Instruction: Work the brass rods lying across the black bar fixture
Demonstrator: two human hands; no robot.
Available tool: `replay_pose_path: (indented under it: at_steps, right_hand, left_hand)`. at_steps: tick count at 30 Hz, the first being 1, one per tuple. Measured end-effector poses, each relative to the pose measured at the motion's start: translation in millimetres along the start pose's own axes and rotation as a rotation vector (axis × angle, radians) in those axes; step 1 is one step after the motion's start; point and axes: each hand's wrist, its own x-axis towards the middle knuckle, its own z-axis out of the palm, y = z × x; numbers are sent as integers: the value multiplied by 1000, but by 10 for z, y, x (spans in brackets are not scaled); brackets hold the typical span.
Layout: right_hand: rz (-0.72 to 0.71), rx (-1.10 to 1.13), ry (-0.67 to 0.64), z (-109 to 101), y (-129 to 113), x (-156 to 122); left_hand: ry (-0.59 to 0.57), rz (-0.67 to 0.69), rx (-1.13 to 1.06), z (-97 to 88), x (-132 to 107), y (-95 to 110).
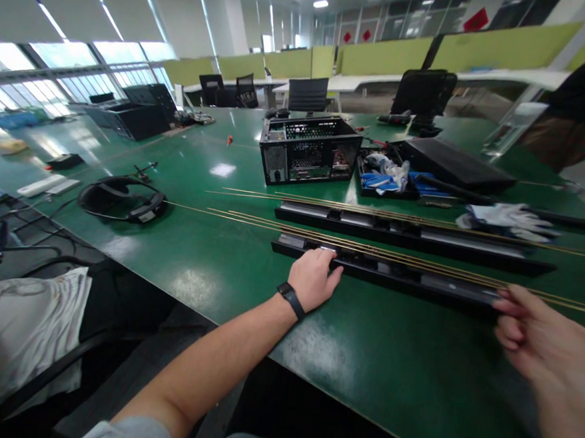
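The near black rail (399, 274) lies 9-to-3 o'clock on the tabletop (209, 266) under brass rods (252, 219), left hand (313, 277) flat on its 9 o'clock end, grip unclosed, the grip of the right hand (554, 351) too blurred to tell; steadying both ends evenly seems wise.

Head-worn view, facing forward-down, near green table (209, 260)

Green table (209, 266) bears black rails (421, 238), computer case (310, 150), gloves (507, 219), headset (121, 200).

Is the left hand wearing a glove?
No, the left hand is bare on the near black bar; the white gloves lie farther back.
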Motion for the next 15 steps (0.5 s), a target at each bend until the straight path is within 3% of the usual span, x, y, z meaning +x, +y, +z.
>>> replay_pose_path:
  at_steps: [6, 15]
  right_hand:
    - [74, -6, -175, 267, 28, -327]
    - [103, -25, -242, 297, 42, -404]
  left_hand:
    - [14, 14, 9, 24, 2, -15]
    - [20, -1, 12, 33, 0, -21]
